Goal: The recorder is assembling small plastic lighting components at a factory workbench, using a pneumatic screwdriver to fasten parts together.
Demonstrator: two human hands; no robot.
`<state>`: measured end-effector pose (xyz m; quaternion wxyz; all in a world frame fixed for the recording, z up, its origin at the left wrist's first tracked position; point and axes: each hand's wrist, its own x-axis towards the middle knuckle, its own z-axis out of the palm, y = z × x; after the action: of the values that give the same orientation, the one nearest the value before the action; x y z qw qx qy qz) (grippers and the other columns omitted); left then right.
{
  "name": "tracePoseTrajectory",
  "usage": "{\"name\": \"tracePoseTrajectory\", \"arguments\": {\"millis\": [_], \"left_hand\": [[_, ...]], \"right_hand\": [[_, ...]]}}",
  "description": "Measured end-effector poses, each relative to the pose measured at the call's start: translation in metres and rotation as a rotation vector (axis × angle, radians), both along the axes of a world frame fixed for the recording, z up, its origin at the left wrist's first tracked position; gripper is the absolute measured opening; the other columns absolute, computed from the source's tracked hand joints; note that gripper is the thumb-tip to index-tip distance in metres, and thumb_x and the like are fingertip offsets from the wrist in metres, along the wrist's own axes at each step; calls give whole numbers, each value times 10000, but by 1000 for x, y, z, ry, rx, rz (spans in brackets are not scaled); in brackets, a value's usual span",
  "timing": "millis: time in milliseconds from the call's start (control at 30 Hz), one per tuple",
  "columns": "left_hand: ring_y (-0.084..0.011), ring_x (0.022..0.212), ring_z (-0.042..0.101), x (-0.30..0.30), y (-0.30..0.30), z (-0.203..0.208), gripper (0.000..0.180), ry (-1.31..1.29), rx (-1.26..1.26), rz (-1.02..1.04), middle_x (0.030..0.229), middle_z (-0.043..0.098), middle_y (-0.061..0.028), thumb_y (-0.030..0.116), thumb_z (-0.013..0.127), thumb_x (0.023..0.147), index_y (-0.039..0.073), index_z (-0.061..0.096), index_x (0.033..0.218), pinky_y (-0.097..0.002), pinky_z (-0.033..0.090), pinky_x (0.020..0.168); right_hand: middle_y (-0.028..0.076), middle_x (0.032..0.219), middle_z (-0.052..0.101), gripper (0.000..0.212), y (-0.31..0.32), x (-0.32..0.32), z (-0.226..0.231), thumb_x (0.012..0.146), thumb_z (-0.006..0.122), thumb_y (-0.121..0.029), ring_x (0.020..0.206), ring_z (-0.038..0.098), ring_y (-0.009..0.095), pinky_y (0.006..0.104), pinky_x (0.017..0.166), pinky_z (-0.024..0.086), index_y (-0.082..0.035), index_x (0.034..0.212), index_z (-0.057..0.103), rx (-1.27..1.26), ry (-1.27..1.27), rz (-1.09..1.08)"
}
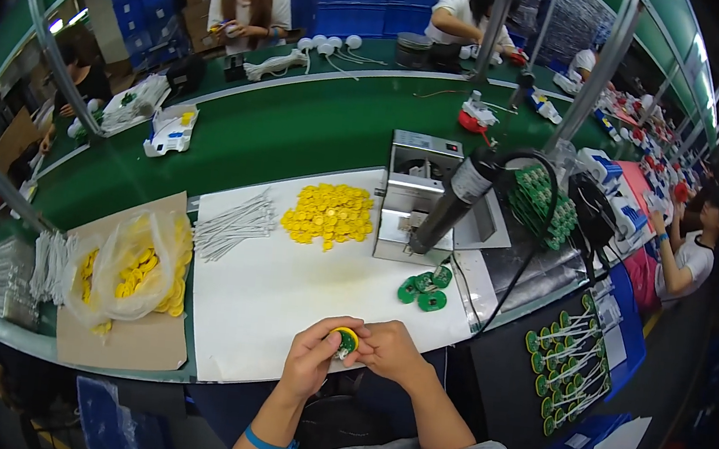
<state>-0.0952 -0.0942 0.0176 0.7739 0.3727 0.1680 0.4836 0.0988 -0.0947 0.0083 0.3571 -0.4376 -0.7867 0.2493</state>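
Between my two hands, just over the near edge of the white work sheet [270, 320], is a round green circuit board with a yellow rim [346, 341]. My left hand [312, 353] grips it from the left, thumb across its face. My right hand [388, 349] pinches its right side, fingers curled. A small whitish part shows at the board's lower edge. Ahead lie several loose round green boards [425, 288], a heap of yellow round plastic pieces [330, 214] and a bundle of white wires [235, 224].
A metal machine [419, 196] with a black cylinder [459, 198] stands at the back right, its cable looping down. A plastic bag of yellow pieces [138, 267] sits on cardboard at left. Finished-looking boards with white wires [569, 360] lie at right. Co-workers sit across the green conveyor [300, 122].
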Motion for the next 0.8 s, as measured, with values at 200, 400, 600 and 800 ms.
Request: {"name": "tracePoseTrajectory", "arguments": {"millis": [200,400,600,800], "left_hand": [[-286,1166,687,73,-8,13,380,126,-38,73,1190,732,-235,169,538,1084,-69,589,1376,-398,497,1070],[-348,1083,726,136,-28,7,374,-35,-246,-150,1177,724,-310,166,552,1070,-68,576,1360,-423,565,951],[-281,936,715,193,-52,1,393,-94,-305,-282,1204,720,-316,197,618,1042,-59,582,1337,-335,541,766],[-247,911,688,224,-57,-1,307,-252,-220,-114,1229,639,-203,160,658,1028,-12,582,1272,-374,596,818]], "right_hand": [[108,683,581,390,-35,69,32,772,901,-272,614,583,313,390,542,436,-49,693,591,147,137,-298],[91,585,465,392,-76,137,27,891,829,-212,494,495,265,398,490,372,-28,657,574,259,147,-266],[94,645,558,425,-116,200,28,987,758,-244,532,537,239,348,502,386,-2,683,585,55,253,-274],[129,904,723,628,-164,246,10,1082,451,-585,692,665,148,261,619,490,19,1204,573,251,633,-671]]}}
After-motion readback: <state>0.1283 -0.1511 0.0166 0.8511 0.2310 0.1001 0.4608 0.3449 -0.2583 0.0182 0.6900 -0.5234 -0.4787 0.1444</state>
